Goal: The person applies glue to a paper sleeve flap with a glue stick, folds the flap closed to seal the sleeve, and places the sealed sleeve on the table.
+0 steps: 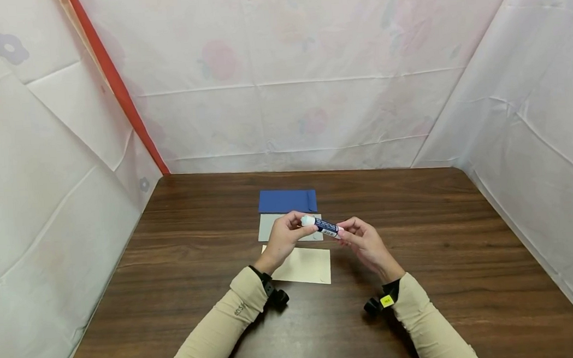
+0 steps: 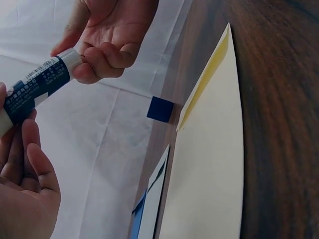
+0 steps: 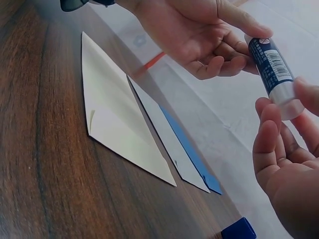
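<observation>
Both hands hold a glue stick (image 1: 326,227) in the air above the envelopes. It has a dark blue label with a barcode and white ends. My left hand (image 1: 285,236) pinches its left end between thumb and fingers. Thumb and fingertips of my right hand (image 1: 366,245) grip the right end, where the white base shows in the right wrist view. Under and beyond the hands lie a cream envelope (image 1: 306,265), a pale grey envelope (image 1: 266,228) partly hidden by my left hand, and a blue envelope (image 1: 285,201).
A small dark blue piece (image 2: 160,109), shaped like a cap, sits on the table beyond the cream envelope's flap end. The brown wooden table (image 1: 195,223) meets white sheeting (image 1: 283,119) at the back and both sides. A red strip (image 1: 118,85) runs up the left corner.
</observation>
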`<action>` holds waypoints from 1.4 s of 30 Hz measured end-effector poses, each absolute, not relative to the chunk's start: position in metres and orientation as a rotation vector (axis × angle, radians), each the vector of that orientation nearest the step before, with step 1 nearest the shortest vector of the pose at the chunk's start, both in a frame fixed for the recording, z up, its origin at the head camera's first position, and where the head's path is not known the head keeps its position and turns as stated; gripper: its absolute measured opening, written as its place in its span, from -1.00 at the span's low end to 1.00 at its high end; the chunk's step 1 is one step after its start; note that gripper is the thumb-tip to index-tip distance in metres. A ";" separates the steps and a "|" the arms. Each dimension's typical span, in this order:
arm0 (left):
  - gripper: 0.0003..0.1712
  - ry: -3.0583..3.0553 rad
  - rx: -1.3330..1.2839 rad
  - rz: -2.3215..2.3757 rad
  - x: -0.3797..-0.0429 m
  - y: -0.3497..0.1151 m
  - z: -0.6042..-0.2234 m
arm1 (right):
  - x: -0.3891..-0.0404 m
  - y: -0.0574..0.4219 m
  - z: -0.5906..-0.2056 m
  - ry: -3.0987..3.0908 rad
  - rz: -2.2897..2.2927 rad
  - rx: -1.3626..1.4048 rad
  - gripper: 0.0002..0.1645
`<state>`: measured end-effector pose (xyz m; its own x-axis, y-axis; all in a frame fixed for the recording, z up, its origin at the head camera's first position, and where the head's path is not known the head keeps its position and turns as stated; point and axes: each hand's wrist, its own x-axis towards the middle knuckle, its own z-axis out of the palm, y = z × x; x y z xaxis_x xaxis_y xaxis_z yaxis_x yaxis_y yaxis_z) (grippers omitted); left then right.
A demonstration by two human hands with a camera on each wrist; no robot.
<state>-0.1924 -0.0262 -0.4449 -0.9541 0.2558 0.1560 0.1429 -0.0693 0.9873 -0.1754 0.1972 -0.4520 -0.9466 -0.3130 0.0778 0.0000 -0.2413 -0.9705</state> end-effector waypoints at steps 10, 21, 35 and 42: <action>-0.69 2.066 0.424 2.210 -0.192 -0.026 -0.445 | -0.176 0.198 -0.454 1.774 -2.299 -0.415 -0.83; -0.69 2.098 0.431 2.183 -0.192 -0.026 -0.444 | -0.177 0.199 -0.456 1.746 -2.321 -0.421 -0.84; -0.71 2.217 0.484 2.067 -0.193 -0.028 -0.449 | -0.176 0.197 -0.453 1.732 -2.387 -0.364 -0.88; -0.69 2.272 0.491 1.992 -0.194 -0.029 -0.449 | -0.176 0.199 -0.452 1.759 -2.392 -0.346 -0.84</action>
